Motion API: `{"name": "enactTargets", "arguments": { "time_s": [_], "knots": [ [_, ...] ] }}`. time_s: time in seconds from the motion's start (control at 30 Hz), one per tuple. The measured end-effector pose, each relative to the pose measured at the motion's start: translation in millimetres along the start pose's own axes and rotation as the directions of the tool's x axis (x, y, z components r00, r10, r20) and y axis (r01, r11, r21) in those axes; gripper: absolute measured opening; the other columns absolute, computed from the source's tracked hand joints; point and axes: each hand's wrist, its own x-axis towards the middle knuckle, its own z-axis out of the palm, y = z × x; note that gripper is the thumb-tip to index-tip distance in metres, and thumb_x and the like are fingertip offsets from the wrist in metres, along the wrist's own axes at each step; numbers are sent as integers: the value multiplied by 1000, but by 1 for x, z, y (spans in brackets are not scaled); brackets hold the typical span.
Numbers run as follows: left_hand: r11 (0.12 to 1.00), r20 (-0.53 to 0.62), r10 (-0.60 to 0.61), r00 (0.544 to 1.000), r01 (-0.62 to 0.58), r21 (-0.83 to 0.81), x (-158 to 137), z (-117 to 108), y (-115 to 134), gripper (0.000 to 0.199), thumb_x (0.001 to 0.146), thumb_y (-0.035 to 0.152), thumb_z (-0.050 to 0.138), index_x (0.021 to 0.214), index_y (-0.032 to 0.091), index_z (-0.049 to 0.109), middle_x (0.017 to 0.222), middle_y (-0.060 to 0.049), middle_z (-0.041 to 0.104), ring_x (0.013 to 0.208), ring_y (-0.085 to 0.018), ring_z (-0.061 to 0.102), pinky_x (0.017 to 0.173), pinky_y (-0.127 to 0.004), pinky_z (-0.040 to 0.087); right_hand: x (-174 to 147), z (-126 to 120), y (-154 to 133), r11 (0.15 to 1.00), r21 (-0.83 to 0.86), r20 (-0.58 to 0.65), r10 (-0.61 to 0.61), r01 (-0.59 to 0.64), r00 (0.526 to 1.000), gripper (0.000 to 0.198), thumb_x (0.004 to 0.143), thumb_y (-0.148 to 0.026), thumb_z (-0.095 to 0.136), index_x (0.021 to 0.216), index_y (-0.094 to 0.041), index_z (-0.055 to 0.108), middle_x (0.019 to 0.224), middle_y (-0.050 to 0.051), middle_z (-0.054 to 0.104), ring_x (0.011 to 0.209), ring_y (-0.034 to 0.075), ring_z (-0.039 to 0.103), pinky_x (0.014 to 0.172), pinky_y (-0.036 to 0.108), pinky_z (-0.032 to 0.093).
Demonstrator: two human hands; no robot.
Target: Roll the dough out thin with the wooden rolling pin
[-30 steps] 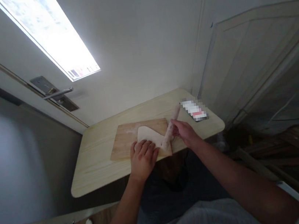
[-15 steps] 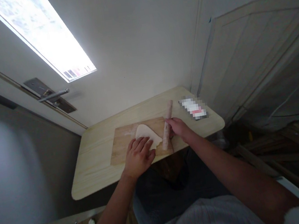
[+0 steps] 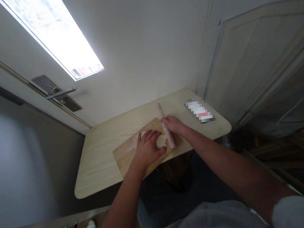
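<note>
My left hand (image 3: pixel 149 148) lies over a flat piece of pale dough (image 3: pixel 161 141), fingers and thumb apart, palm down. It covers much of the dough, so the full outline is hidden. Under the dough is a wooden board (image 3: pixel 124 156), set at a slant on the table, with a whitish dusting. My right hand (image 3: pixel 172 124) is wrapped round the middle of a light wooden rolling pin (image 3: pixel 167 134). The pin points away from me, tilted slightly left at its far end, just right of the dough and over the board's right side.
The pale table (image 3: pixel 95 152) has rounded corners and stands against a white door with a metal handle (image 3: pixel 61 92). At the table's right lies a phone-like flat object (image 3: pixel 200 111), its face blurred. A crumpled white scrap (image 3: pixel 90 227) is on the floor at lower left.
The board has swung anticlockwise, its left end now nearer me. The rolling pin's far end has shifted left. My left hand has slid slightly right and covers more of the dough.
</note>
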Motion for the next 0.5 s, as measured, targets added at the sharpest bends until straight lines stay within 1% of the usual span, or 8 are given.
{"name": "enactTargets", "arguments": {
  "time_s": [0.07, 0.17, 0.23, 0.3, 0.37, 0.4, 0.43, 0.5],
  "knots": [
    [1000, 30, 12, 999, -12, -7, -4, -6, -6, 61, 78, 40, 71, 136, 27, 57, 144, -9, 56, 139, -34, 42, 119, -61, 18, -2, 2, 1, 999, -30, -11, -10, 10, 1000, 29, 88, -41, 58, 81, -15, 69, 86, 9, 73, 79, 18, 62, 72, 26, 43],
    [1000, 63, 20, 998, -19, -11, -15, -13, -14, 65, 75, 37, 72, 138, 31, 55, 152, -7, 48, 144, -35, 35, 119, -63, 18, -6, 2, 3, 998, -65, -26, -16, 14, 1000, 30, 89, -43, 57, 85, -15, 69, 93, 11, 73, 86, 20, 64, 76, 27, 43],
    [1000, 82, 21, 996, -19, -18, -25, -14, -16, 64, 77, 36, 71, 138, 33, 55, 156, -5, 43, 147, -35, 31, 118, -64, 19, -9, 1, 4, 997, -82, -37, -14, 11, 999, 29, 89, -43, 58, 84, -16, 68, 94, 12, 73, 88, 22, 64, 78, 28, 43],
    [1000, 85, 0, 996, 3, -31, -36, -12, -17, 59, 81, 38, 68, 138, 35, 54, 159, -5, 39, 148, -35, 29, 118, -65, 21, -13, -1, 6, 996, -91, -45, -7, 3, 999, 27, 88, -42, 59, 82, -17, 67, 93, 12, 72, 86, 22, 64, 78, 29, 43],
    [994, 11, -103, 995, 103, -31, -46, -5, -16, 56, 87, 44, 63, 141, 33, 51, 159, -7, 39, 147, -35, 31, 117, -63, 24, -17, -3, 8, 996, -88, -50, 2, -7, 999, 27, 88, -42, 58, 80, -18, 66, 88, 10, 72, 82, 21, 63, 75, 29, 43],
    [981, -63, -194, 979, 193, -26, -50, 1, -15, 56, 90, 47, 59, 143, 29, 50, 158, -10, 40, 146, -35, 33, 116, -62, 26, -19, -4, 8, 996, -83, -52, 8, -13, 999, 27, 88, -42, 58, 78, -18, 65, 86, 9, 71, 80, 21, 62, 73, 29, 42],
    [958, -139, -286, 948, 286, -25, -54, 6, -14, 57, 92, 49, 56, 144, 26, 48, 156, -14, 42, 145, -36, 35, 115, -62, 27, -21, -5, 9, 997, -76, -54, 15, -19, 998, 27, 88, -43, 57, 77, -19, 64, 84, 8, 70, 78, 20, 61, 71, 28, 42],
    [915, -238, -397, 887, 403, -23, -57, 16, -13, 60, 94, 52, 53, 145, 22, 45, 153, -19, 45, 143, -37, 37, 113, -64, 29, -22, -7, 9, 998, -60, -57, 27, -30, 998, 29, 89, -43, 55, 74, -19, 62, 80, 6, 69, 75, 19, 60, 69, 28, 41]
  ]
}}
